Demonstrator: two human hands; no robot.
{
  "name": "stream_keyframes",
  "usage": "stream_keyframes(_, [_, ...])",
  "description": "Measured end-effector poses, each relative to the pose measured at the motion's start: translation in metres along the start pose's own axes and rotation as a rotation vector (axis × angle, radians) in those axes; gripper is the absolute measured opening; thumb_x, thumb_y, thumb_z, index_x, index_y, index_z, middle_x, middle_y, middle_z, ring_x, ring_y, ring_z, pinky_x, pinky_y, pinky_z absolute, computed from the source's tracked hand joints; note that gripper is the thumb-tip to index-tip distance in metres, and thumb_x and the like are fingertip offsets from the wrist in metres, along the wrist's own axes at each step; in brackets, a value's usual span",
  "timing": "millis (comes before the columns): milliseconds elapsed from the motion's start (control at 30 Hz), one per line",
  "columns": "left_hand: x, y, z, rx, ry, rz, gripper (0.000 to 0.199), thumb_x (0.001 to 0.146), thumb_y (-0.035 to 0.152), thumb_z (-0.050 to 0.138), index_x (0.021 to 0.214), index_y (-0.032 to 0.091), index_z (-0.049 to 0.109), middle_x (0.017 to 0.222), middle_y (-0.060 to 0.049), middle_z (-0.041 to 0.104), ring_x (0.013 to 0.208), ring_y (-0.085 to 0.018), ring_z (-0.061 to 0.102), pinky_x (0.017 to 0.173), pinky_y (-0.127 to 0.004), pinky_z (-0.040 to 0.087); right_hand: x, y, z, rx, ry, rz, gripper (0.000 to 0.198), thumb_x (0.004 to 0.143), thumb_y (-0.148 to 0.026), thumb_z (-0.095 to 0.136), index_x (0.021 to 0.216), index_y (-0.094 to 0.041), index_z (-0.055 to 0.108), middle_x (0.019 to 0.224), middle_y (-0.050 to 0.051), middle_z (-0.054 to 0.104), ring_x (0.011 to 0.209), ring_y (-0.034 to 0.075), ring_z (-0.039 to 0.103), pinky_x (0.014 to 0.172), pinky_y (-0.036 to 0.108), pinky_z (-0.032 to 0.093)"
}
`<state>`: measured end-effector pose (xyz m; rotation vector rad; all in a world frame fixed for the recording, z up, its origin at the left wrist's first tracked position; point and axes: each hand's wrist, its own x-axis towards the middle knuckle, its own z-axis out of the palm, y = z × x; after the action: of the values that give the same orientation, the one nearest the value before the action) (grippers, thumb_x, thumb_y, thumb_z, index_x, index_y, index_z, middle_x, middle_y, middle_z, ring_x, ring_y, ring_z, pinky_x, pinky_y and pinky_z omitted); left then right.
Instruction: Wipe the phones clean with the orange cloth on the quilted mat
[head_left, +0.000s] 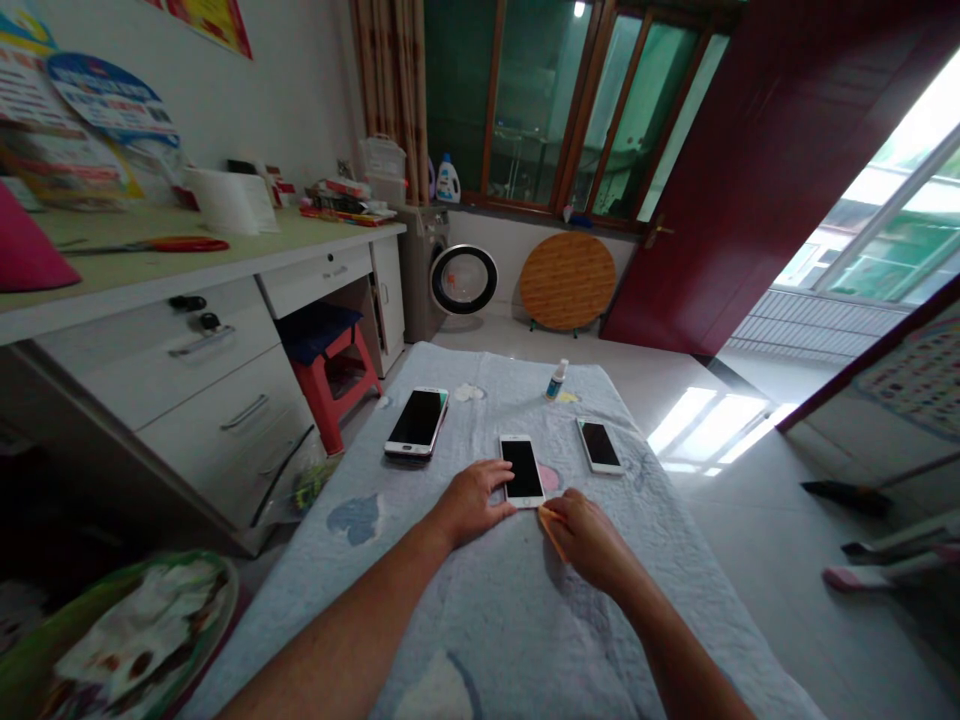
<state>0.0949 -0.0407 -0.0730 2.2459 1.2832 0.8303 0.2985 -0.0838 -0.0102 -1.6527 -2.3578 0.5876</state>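
On my feed, counted three upper phones on covered desk point(487, 620): central phone point(525, 470), right phone point(600, 445), left phone point(417, 420) stacked, number beneath unclear. Left hand point(474, 502): fingers spread, resting on central phone. Right hand point(589, 538): fingers pinched one orange cloth point(553, 535) at near-right corner. One bottle point(556, 381) stood far.

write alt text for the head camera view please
Left hand touching a white phone on a blue cover, right hand holding an orange item at the phone's near corner. Other phones lie left and right, a small bottle beyond.
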Motion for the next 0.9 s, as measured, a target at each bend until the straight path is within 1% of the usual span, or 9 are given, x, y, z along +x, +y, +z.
stream_keyframes(100, [0.000,0.001,-0.001,-0.004,-0.008,-0.002,0.043,0.070,0.025,0.076,0.112,0.017,0.067,0.129,-0.012,0.062,0.121,-0.025,0.055,0.106,-0.041,0.041,0.007,0.000,0.008,0.037,0.043,-0.124,0.024,0.094,-0.022,0.044,0.087,-0.018,0.067,0.087,0.003,0.053,0.076,0.012,0.052,0.067,0.021,0.034])
stream_keyframes(200, [0.000,0.003,-0.003,-0.020,-0.019,-0.007,0.044,0.070,0.024,0.076,0.113,0.018,0.066,0.130,-0.011,0.061,0.122,-0.025,0.054,0.107,-0.041,0.041,0.027,0.006,0.019,0.007,0.097,-0.190,0.025,0.096,-0.025,0.044,0.087,-0.019,0.067,0.088,0.003,0.050,0.077,0.011,0.051,0.068,0.021,0.034])
stream_keyframes(300, [0.000,0.005,-0.006,-0.041,-0.036,-0.011,0.047,0.070,0.023,0.075,0.116,0.019,0.065,0.131,-0.010,0.060,0.123,-0.025,0.053,0.108,-0.040,0.039,0.055,0.019,0.022,-0.066,0.112,-0.183,0.027,0.098,-0.026,0.042,0.091,-0.019,0.067,0.088,0.003,0.051,0.078,0.012,0.050,0.069,0.021,0.034])
stream_keyframes(400, [0.000,0.007,-0.008,-0.054,-0.046,-0.020,0.046,0.070,0.022,0.074,0.115,0.018,0.066,0.130,-0.009,0.059,0.123,-0.025,0.052,0.108,-0.039,0.038,0.086,0.028,0.018,-0.125,0.118,-0.153,0.028,0.098,-0.028,0.042,0.092,-0.020,0.068,0.092,0.004,0.052,0.080,0.012,0.051,0.072,0.021,0.034])
stream_keyframes(500, [0.000,0.009,-0.010,-0.075,-0.041,-0.015,0.045,0.070,0.021,0.073,0.115,0.019,0.066,0.126,-0.007,0.059,0.117,-0.023,0.056,0.104,-0.035,0.042,0.111,0.031,0.014,-0.188,0.118,-0.123,0.029,0.098,-0.027,0.042,0.092,-0.019,0.068,0.092,0.006,0.054,0.083,0.013,0.051,0.073,0.022,0.034])
stream_keyframes(567, [-0.001,0.011,-0.011,-0.084,-0.038,-0.010,0.044,0.070,0.021,0.073,0.114,0.020,0.065,0.122,-0.006,0.058,0.111,-0.021,0.058,0.099,-0.032,0.045,0.122,0.030,0.014,-0.225,0.123,-0.121,0.029,0.098,-0.026,0.041,0.092,-0.018,0.068,0.093,0.007,0.054,0.083,0.014,0.052,0.072,0.023,0.034])
stream_keyframes(633, [-0.001,0.012,-0.012,-0.086,-0.036,-0.006,0.042,0.070,0.021,0.072,0.112,0.020,0.065,0.117,-0.005,0.058,0.107,-0.021,0.058,0.096,-0.032,0.046,0.129,0.027,0.016,-0.239,0.130,-0.127,0.029,0.098,-0.025,0.040,0.092,-0.018,0.068,0.094,0.007,0.054,0.083,0.015,0.052,0.071,0.023,0.034])
stream_keyframes(733, [0.000,0.013,-0.013,-0.101,-0.040,0.008,0.037,0.071,0.020,0.071,0.107,0.020,0.063,0.112,-0.004,0.059,0.104,-0.020,0.058,0.093,-0.031,0.046,0.130,0.022,0.018,-0.205,0.122,-0.158,0.028,0.097,-0.024,0.041,0.093,-0.020,0.068,0.095,0.007,0.054,0.083,0.015,0.051,0.072,0.023,0.034])
stream_keyframes(900, [0.001,0.014,-0.014,-0.039,-0.019,0.013,0.026,0.073,0.025,0.072,0.096,0.019,0.061,0.100,-0.004,0.063,0.096,-0.021,0.059,0.086,-0.032,0.046,0.112,0.015,0.020,-0.125,0.063,-0.284,0.025,0.096,-0.022,0.044,0.091,-0.020,0.069,0.092,0.004,0.052,0.079,0.013,0.050,0.071,0.022,0.034])
